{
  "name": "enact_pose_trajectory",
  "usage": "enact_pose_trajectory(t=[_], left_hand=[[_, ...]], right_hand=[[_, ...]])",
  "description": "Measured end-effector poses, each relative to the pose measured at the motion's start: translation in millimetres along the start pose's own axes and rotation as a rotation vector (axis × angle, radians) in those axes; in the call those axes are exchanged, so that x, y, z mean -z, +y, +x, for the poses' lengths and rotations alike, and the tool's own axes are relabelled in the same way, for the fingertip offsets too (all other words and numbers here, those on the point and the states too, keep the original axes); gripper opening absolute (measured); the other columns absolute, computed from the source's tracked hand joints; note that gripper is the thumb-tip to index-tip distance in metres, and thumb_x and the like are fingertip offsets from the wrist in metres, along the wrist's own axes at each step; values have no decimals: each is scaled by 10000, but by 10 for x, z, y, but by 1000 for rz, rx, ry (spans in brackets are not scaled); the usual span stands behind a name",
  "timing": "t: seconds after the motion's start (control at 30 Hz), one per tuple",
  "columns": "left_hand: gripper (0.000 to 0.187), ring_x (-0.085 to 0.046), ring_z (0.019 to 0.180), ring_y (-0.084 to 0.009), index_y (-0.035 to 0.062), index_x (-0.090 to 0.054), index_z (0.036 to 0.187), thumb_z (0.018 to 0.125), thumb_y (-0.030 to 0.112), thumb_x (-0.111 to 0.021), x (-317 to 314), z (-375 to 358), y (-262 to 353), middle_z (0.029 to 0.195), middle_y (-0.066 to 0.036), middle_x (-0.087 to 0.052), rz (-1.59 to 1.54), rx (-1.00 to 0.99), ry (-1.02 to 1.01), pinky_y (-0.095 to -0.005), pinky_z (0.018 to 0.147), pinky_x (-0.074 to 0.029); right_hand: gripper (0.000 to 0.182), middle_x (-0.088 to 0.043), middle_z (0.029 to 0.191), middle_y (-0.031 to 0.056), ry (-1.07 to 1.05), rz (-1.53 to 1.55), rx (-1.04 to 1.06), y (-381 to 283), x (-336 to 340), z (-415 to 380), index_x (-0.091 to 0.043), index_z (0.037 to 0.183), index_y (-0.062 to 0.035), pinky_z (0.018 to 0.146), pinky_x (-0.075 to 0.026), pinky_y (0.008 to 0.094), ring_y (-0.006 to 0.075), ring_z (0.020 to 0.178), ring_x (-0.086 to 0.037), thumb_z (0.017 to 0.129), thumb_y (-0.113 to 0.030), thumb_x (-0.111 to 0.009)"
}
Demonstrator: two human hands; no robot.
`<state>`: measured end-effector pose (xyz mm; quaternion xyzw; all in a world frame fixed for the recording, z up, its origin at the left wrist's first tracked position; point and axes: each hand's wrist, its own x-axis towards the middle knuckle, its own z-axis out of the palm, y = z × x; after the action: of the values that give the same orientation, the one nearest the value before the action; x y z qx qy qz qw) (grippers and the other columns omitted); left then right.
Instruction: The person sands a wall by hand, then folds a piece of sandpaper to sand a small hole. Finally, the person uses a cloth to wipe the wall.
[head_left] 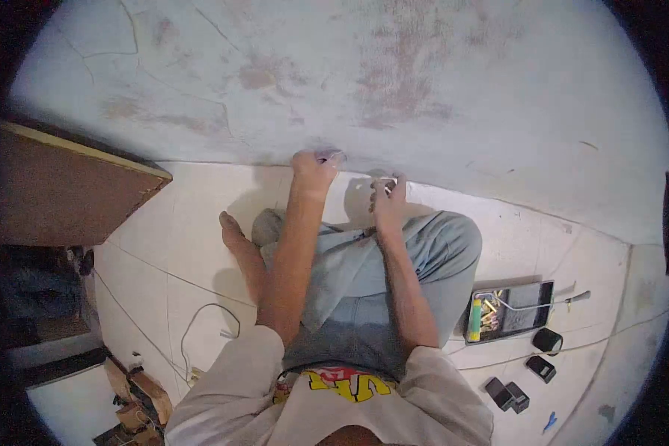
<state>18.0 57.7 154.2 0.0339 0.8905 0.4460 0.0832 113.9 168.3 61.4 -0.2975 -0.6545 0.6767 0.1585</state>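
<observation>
At the foot of the worn, stained wall [275, 82], my left hand [316, 169] is closed round something I cannot make out, partly hidden by the fingers. A purplish patch of wall shows just beside it. To its right, my right hand [389, 199] is raised above the pale tiled floor [193, 215] near the wall's base, its fingers curled round a small dark and light object that is too small to name. The two hands are apart. My crossed legs in grey-blue trousers [349, 297] lie beneath my forearms.
A black tray [524, 312] holds small items and a roller handle [543, 305]. Near it lie small black boxes [540, 369] and a blue item [549, 422]. Brown furniture [67, 186] stands left; a cord [186, 331] crosses the floor, with wooden pieces [150, 394] lower left.
</observation>
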Motion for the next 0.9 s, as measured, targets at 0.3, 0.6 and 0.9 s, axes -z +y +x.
enact_pose_trajectory(t=[0.3,0.6,0.9], left_hand=[[407,-670,899,-255,-7,-686,964,666,245,-802,-384,349,-542,948,-154,-695,179,-8,18,-333,789,-515],[414,-663,910,-290,59,-703,951,670,356,-771,-126,131,-229,943,-142,-693,28,-62,-11,-337,835,-505],[440,-655,922,-258,37,-674,1000,682,332,-746,-137,209,-313,967,-165,-680,212,23,-86,-338,819,-501]], right_hand=[[412,-597,1012,221,29,-12,-33,-97,-7,-51,-415,1197,36,811,-450,388,313,924,-593,856,-140,-565],[501,-547,943,115,-17,53,-11,78,-27,11,-340,1268,-2,461,-423,251,127,641,-538,873,-172,-598],[539,-589,1045,271,8,-33,29,16,-35,29,-346,1286,42,799,-462,403,323,900,-614,852,-179,-579]])
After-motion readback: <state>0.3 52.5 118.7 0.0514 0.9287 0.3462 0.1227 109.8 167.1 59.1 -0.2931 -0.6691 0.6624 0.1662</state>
